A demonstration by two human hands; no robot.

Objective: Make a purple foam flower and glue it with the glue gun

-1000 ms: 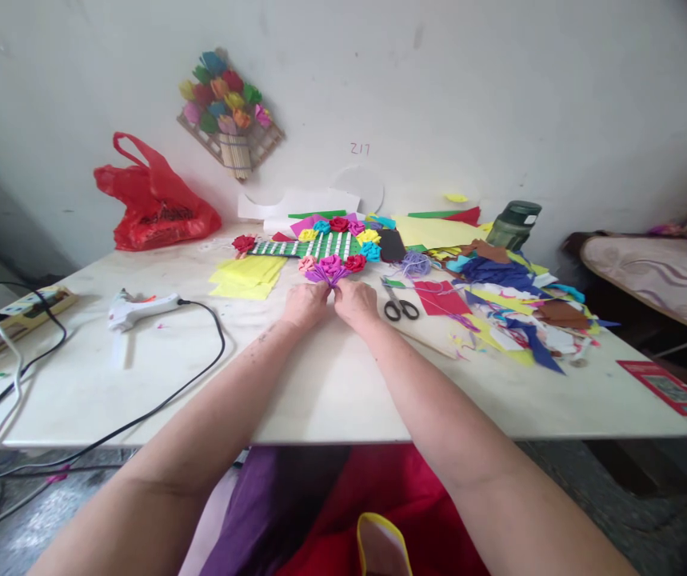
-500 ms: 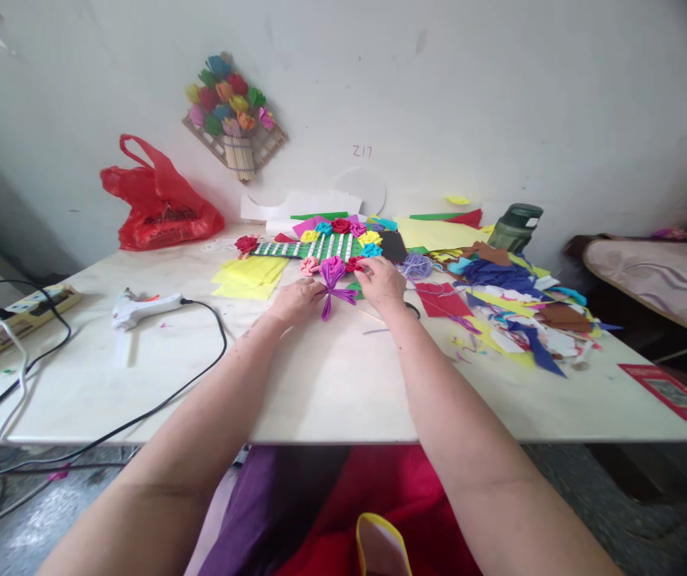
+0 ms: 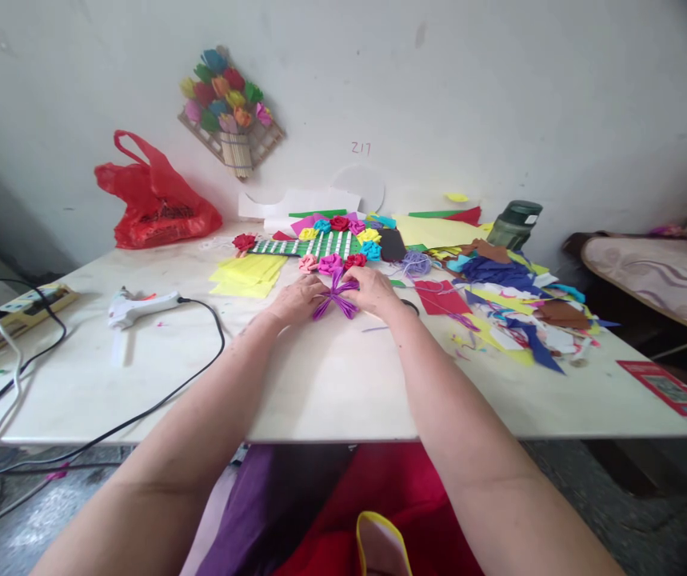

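A purple bow-like flower (image 3: 336, 298) with several looped petals is between my hands, just above or on the white table. My left hand (image 3: 300, 301) has its fingers closed on the flower's left petals. On the other side, my right hand (image 3: 373, 291) pinches the right petals near the upper edge. Just beyond lies a green guitar-shaped craft (image 3: 325, 244) with white strips across it, ringed by colourful paper roses (image 3: 341, 224). The fingertips of both hands are partly hidden by the petals and knuckles.
A white glue gun (image 3: 145, 310) with a black cable lies at left, near a power strip (image 3: 19, 324). Yellow sheets (image 3: 248, 275) lie left of centre. Paper scraps (image 3: 523, 296), purple yarn (image 3: 416, 263), a dark green bottle (image 3: 514, 226) and a red plastic bag (image 3: 160, 200) stand around.
My right hand has moved from beside the red rose down and left onto the purple flower. The flower's petals are now spread more evenly. My left hand stays at its left side.
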